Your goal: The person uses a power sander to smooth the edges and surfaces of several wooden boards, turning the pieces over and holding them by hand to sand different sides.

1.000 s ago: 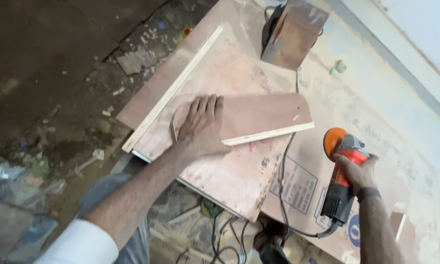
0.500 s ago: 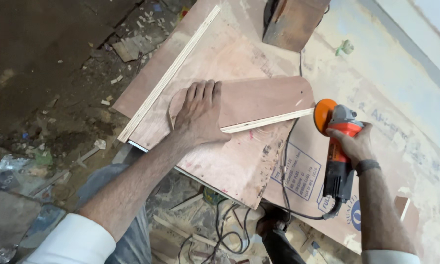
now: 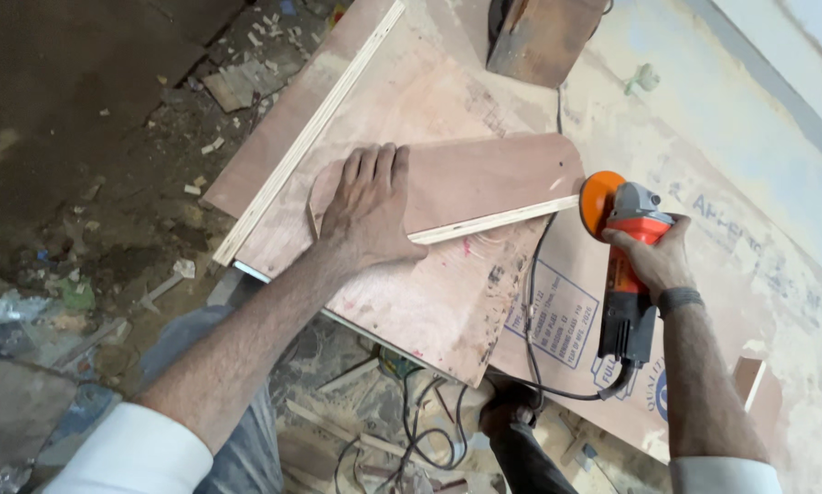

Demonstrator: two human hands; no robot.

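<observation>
My left hand [image 3: 367, 212] lies flat, fingers spread, on a small rounded plywood piece [image 3: 484, 178] and presses it down on a larger plywood board [image 3: 429, 302]. My right hand [image 3: 653, 259] grips an orange and grey angle grinder [image 3: 626, 274]. Its orange disc [image 3: 597, 203] sits right at the right end of the small piece's pale cut edge. The grinder's black cord [image 3: 532, 302] trails down past the board's right side.
A big printed sheet [image 3: 704, 229] covers the bench on the right. A brown wooden block [image 3: 544, 37] stands at the top. A long pale strip [image 3: 310, 137] edges the board's left side. Left and below, the dirt floor holds scraps and tangled cables [image 3: 411, 448].
My right hand has brought the grinder up and to the left, from well clear of the small piece until its disc meets the piece's right end. My left hand has stayed pressed on the piece.
</observation>
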